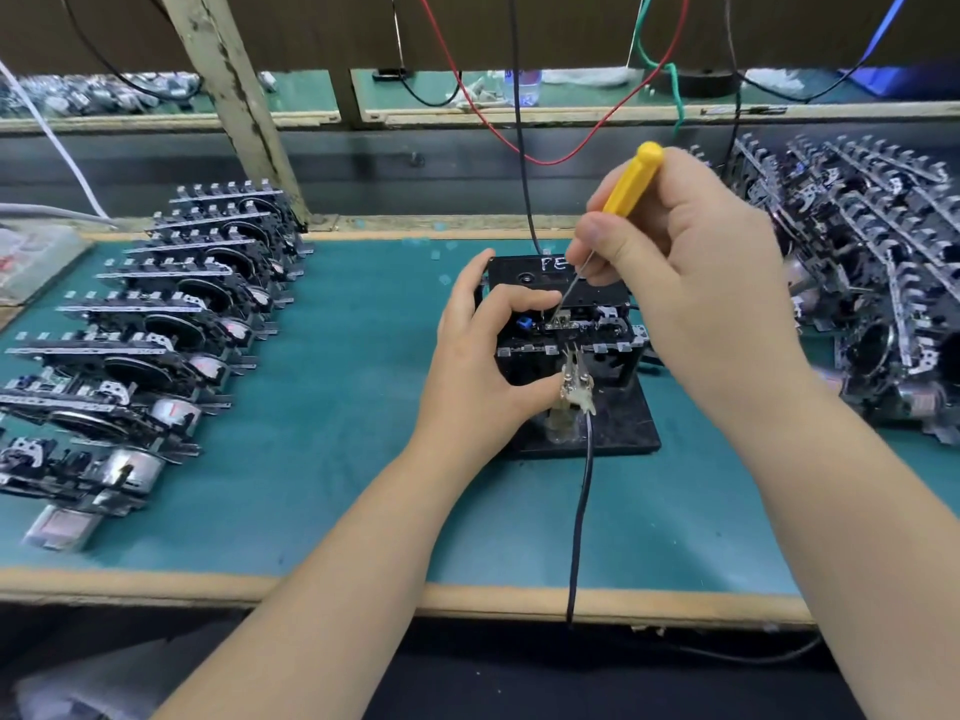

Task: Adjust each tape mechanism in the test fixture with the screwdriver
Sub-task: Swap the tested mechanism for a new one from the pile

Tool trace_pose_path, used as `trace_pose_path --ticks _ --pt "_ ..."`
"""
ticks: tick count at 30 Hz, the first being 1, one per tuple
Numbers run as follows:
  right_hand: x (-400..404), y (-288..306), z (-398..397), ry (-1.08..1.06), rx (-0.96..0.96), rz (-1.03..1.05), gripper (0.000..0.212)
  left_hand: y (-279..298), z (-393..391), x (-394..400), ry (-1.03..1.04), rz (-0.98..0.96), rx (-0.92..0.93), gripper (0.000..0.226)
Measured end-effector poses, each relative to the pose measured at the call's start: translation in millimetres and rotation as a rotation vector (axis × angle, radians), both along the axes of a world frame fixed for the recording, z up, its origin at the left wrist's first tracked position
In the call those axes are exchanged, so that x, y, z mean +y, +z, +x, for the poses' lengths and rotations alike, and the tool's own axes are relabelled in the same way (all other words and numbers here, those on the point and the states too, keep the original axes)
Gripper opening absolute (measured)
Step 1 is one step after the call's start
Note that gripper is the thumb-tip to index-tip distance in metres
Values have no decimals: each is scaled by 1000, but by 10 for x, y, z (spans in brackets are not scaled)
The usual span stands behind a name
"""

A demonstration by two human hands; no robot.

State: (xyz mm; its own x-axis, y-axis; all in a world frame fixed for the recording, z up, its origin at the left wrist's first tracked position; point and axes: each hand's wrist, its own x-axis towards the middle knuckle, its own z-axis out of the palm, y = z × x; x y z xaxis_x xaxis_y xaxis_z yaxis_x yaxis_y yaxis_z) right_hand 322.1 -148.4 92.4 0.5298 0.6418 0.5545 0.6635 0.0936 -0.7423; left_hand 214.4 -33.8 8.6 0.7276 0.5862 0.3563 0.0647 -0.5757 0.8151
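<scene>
Left stack [156,324]: mechanisms lined up, probably finished.
Left hand [480,356]: my fingers curl around the tape mechanism [569,324], steadying it in the test fixture [618,423].
Right hand [691,283]: I pinch the screwdriver [631,181], tip down on the mechanism.
Right pile [872,283]: likely waiting.

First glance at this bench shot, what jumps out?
The yellow-handled screwdriver in the right hand, its thin shaft angled down into the tape mechanism seated in the black test fixture at mat centre. The left hand grips the fixture's left side. Then the sheer quantity: neat rows of tape mechanisms on the left, a jumbled heap on the right.
</scene>
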Motion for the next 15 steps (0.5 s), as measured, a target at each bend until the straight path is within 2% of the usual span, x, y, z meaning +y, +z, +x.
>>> trace_pose_path --ticks 8,13,15 --pt "25 -2 32 -13 -18 -14 4 -13 3 8 -3 2 -1 67" --pt "52 74 80 35 -58 -102 4 -23 5 10 -3 5 1 66" --pt "72 94 73 41 -71 -97 17 -21 6 7 -6 0 -1 67"
